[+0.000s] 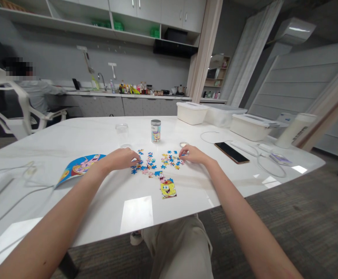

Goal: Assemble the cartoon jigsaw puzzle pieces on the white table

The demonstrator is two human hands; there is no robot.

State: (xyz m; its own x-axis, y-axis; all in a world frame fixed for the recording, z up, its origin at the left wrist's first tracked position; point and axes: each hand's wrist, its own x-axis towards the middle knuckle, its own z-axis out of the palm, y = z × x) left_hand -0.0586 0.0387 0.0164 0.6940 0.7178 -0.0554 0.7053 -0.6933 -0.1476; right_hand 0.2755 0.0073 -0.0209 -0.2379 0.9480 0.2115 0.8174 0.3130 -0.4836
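Loose jigsaw puzzle pieces [149, 162], mostly blue, pink and yellow, lie in two loose clusters on the white table. My left hand [124, 158] is at the left cluster, its fingers closed at a small blue piece. At the right cluster [169, 159], my right hand [192, 154] pinches what looks like a small puzzle piece, partly hidden by the fingertips. Nearer to me lies a joined section of puzzle [168, 189] with a yellow cartoon face, and pink and blue pieces at its top. A curved picture sheet [80, 167] lies left, partly behind my left forearm.
A printed can with a metal lid [156, 131] and a clear container [121, 133] stand beyond the pieces. To the right are a phone [231, 152], white cables, a white bottle [296, 130] and storage boxes [192, 113]. A person sits at the far left.
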